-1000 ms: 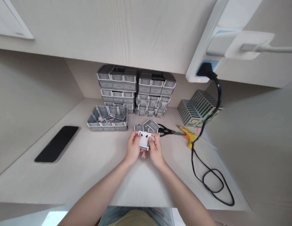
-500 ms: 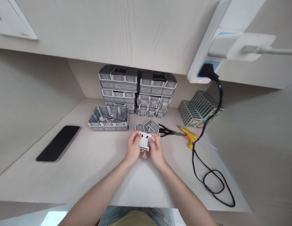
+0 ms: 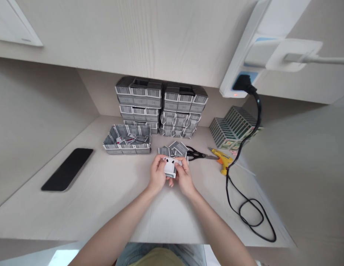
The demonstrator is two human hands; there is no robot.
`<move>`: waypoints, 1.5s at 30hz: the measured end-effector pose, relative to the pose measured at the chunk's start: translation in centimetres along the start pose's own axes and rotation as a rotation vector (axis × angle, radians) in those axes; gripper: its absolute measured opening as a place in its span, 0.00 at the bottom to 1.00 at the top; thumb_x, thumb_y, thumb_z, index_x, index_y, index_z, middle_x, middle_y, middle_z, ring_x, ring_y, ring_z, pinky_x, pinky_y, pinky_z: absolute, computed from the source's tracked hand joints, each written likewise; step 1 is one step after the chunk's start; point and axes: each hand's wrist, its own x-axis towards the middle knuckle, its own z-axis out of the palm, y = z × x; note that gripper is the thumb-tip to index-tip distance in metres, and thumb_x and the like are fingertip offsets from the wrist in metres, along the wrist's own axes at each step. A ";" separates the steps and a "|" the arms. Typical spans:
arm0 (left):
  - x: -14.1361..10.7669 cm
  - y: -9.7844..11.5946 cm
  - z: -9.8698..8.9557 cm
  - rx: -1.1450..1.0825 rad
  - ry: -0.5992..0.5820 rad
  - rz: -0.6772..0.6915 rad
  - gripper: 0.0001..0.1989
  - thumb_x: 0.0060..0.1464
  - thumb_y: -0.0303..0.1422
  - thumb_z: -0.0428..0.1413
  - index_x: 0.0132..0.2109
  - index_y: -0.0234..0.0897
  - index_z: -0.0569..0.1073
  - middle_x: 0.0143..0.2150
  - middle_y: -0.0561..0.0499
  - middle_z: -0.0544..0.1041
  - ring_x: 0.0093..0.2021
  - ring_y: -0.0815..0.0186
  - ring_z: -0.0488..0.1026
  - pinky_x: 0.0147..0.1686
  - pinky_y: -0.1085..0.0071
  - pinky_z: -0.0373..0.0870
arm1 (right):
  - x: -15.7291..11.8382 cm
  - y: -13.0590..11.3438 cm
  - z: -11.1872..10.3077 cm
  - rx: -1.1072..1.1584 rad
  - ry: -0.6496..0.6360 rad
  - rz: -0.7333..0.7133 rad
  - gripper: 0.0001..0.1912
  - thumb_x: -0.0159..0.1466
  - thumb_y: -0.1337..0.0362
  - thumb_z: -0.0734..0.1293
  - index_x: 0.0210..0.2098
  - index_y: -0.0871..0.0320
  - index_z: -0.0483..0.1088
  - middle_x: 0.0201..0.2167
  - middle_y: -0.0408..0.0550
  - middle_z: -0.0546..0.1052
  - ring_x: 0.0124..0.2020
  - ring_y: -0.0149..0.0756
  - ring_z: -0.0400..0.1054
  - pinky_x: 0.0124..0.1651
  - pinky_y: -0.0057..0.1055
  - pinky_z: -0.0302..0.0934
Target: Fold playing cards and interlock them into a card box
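Between my two hands is a playing card [image 3: 169, 169] with black spade marks, its lower edge folded so that a strip of grey patterned back shows. My left hand [image 3: 157, 173] grips its left side, thumb on the face. On its right side, my right hand [image 3: 183, 174] holds it with the thumb pressed near a spade mark. The fingers beneath the card are mostly hidden. Just beyond my hands lies a loose pile of grey-backed playing cards [image 3: 177, 148], partly covered by the held card and fingers.
Left of the pile stands an open box made of cards [image 3: 127, 150], with loose cards inside. Stacked card boxes [image 3: 140, 99] rise behind. Black scissors [image 3: 199, 154] and a yellow glue gun [image 3: 224, 159] with a trailing black cord [image 3: 246, 221] lie right. A phone [image 3: 68, 169] lies left.
The held card's top edge has tipped slightly, so its corner number shows less. Both hands keep their grip in nearly the same place.
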 end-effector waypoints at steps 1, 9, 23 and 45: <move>0.0 -0.1 0.0 -0.005 -0.005 -0.001 0.07 0.49 0.37 0.47 0.35 0.38 0.61 0.13 0.62 0.63 0.05 0.71 0.59 0.03 0.78 0.54 | 0.0 0.0 -0.1 0.004 -0.001 0.002 0.12 0.59 0.55 0.59 0.38 0.52 0.54 0.15 0.32 0.66 0.09 0.28 0.61 0.09 0.22 0.55; 0.2 -0.5 0.0 0.004 -0.009 0.043 0.10 0.49 0.39 0.49 0.36 0.38 0.61 0.13 0.62 0.63 0.06 0.72 0.59 0.04 0.79 0.55 | 0.1 -0.2 -0.2 0.005 0.001 -0.019 0.11 0.59 0.55 0.59 0.37 0.53 0.54 0.12 0.30 0.63 0.08 0.28 0.60 0.09 0.21 0.54; -0.1 -0.1 0.1 -0.010 -0.054 0.042 0.07 0.50 0.36 0.48 0.35 0.38 0.61 0.14 0.62 0.65 0.06 0.70 0.60 0.03 0.77 0.57 | 0.1 -0.1 -0.4 0.023 0.004 -0.023 0.11 0.58 0.57 0.61 0.36 0.53 0.54 0.13 0.30 0.66 0.08 0.27 0.61 0.08 0.21 0.55; 0.0 0.0 -0.5 -0.035 -0.058 0.053 0.04 0.48 0.33 0.48 0.30 0.37 0.63 0.14 0.61 0.63 0.06 0.70 0.60 0.03 0.77 0.54 | -0.4 -0.2 -0.5 0.133 -0.101 0.029 0.11 0.57 0.64 0.60 0.37 0.53 0.52 0.14 0.33 0.68 0.11 0.32 0.65 0.11 0.25 0.60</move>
